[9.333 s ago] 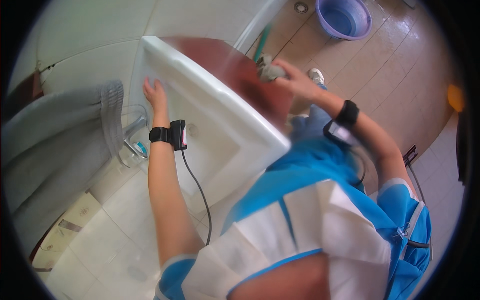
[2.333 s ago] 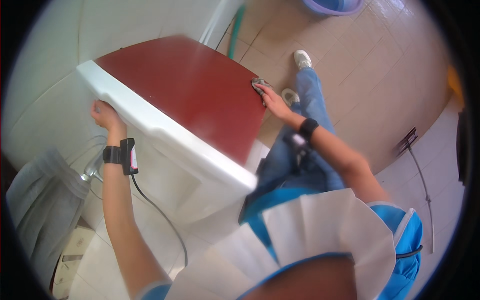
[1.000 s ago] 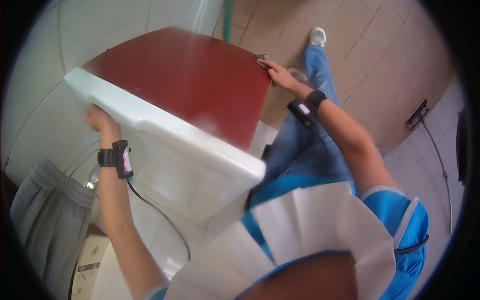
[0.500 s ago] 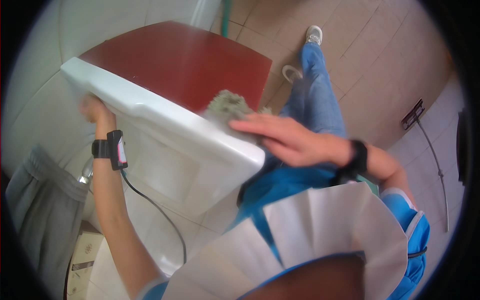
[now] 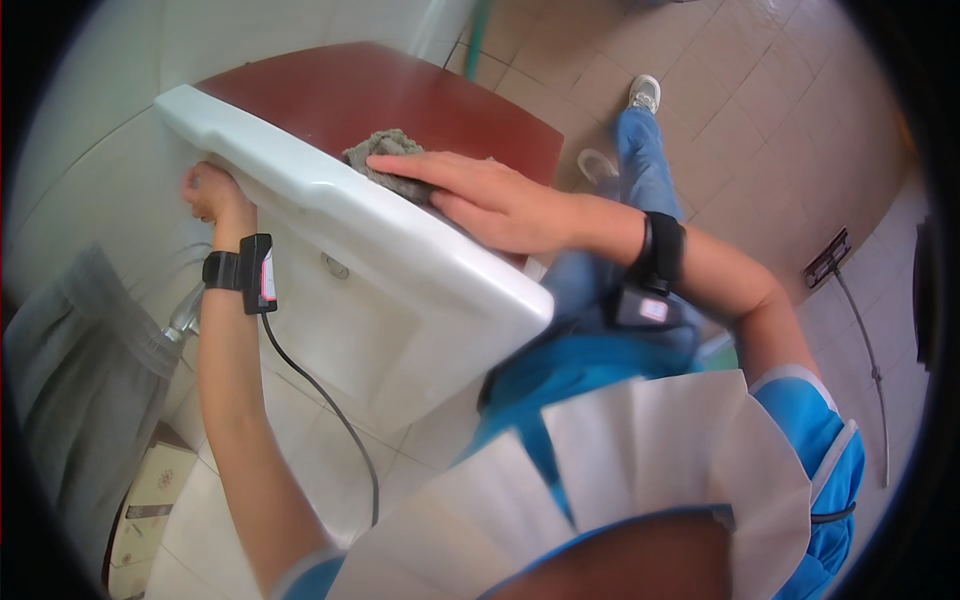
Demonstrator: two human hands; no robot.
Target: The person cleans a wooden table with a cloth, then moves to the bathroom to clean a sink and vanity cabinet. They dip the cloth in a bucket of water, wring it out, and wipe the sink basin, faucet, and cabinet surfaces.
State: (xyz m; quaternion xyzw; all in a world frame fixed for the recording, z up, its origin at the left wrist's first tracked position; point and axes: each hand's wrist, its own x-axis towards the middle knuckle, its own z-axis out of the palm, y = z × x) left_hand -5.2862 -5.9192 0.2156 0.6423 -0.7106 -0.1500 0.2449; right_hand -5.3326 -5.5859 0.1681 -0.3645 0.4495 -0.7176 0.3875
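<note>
My right hand (image 5: 500,200) presses a crumpled grey-green cloth (image 5: 385,160) against the upper edge of a white washbasin (image 5: 400,260), where it borders a dark red panel (image 5: 440,110). The fingers lie stretched over the cloth, partly hiding it. At the basin's left end is my left hand (image 5: 215,192), its fingers curled; whether anything is inside them cannot be made out. A round drain or overflow fitting (image 5: 335,265) shows in the basin wall. Each wrist wears a black strap with a small box.
Grey fabric (image 5: 90,400) hangs at the left beside a shiny metal fitting (image 5: 185,312). A black cable (image 5: 330,400) runs from my left wrist. On the right, a long-handled floor tool (image 5: 828,255) leans by the tiled wall. A green pole (image 5: 478,40) stands beyond the panel.
My right hand has slid left and away along the basin edge with the cloth. My left hand stays at the basin's left end; the whole view has shifted slightly.
</note>
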